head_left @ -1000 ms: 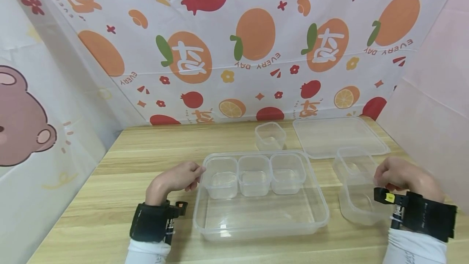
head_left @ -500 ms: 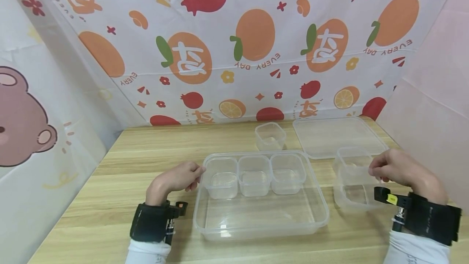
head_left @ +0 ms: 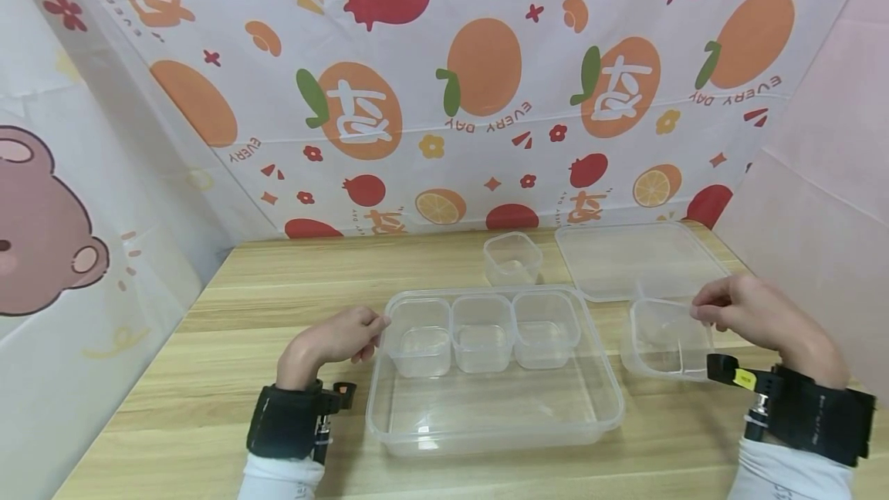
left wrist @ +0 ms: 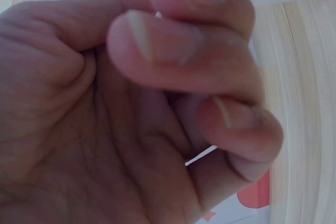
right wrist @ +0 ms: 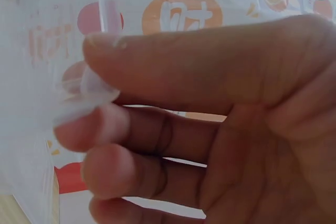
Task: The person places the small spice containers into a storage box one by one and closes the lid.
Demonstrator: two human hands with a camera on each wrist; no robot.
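My left hand (head_left: 347,332) pinches the left rim of a large clear plastic box (head_left: 486,411) on the table. Three small clear containers stand in a row along its far side: left (head_left: 420,357), middle (head_left: 484,353) and right (head_left: 546,349). Right of the box, my right hand (head_left: 760,315) grips another small clear container (head_left: 653,365) by its right rim. In the right wrist view, the thumb (right wrist: 157,64) lies over that rim with the index finger beneath. The held container overlaps one more small container in the head view, which is mostly hidden.
A small clear container (head_left: 512,268) stands behind the box. At the back right lies a flat clear lid (head_left: 632,253). Printed cloth (head_left: 417,168) hangs at the table's far edge, and a pale curtain (head_left: 819,238) borders the right side.
My right hand has carried the small container away from me and slightly left, until it overlaps the one behind it. The left hand has stayed at the box rim.
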